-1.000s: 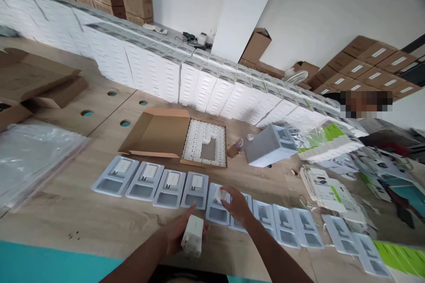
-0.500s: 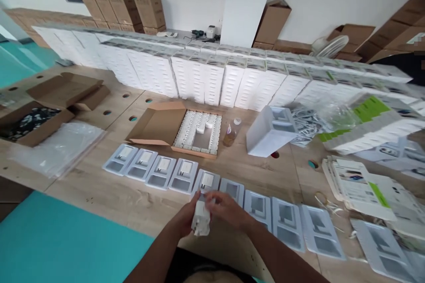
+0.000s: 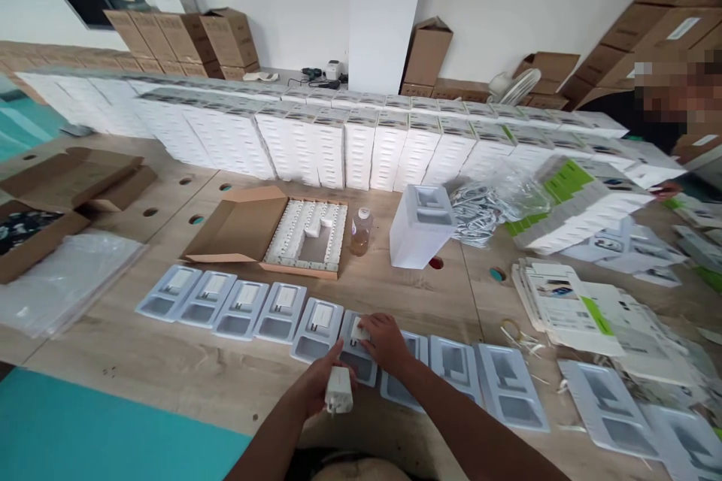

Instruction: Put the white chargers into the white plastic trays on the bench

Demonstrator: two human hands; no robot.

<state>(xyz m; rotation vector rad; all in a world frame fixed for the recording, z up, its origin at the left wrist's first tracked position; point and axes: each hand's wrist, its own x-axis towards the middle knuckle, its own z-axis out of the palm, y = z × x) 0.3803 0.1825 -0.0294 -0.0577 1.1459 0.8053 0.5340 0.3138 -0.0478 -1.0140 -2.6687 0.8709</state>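
Note:
My left hand is closed around a small stack of white plug chargers, their prongs toward me. My right hand grips a single white charger by its edge, in the upper compartment of a light grey plastic tray. Left of it, several trays in the row each hold a white charger in the upper compartment; their lower compartments are bare. To the right, a tray has nothing in it, like others beside it.
Behind the row lie an open carton of chargers, a bottle and a stack of trays. White boxes form a long wall. Cables and flat packaging lie right. A co-worker is at far right.
My right hand has moved from the stack in my left hand to the tray ahead, carrying one charger. My left hand still holds the other chargers. The view has shifted rightward.

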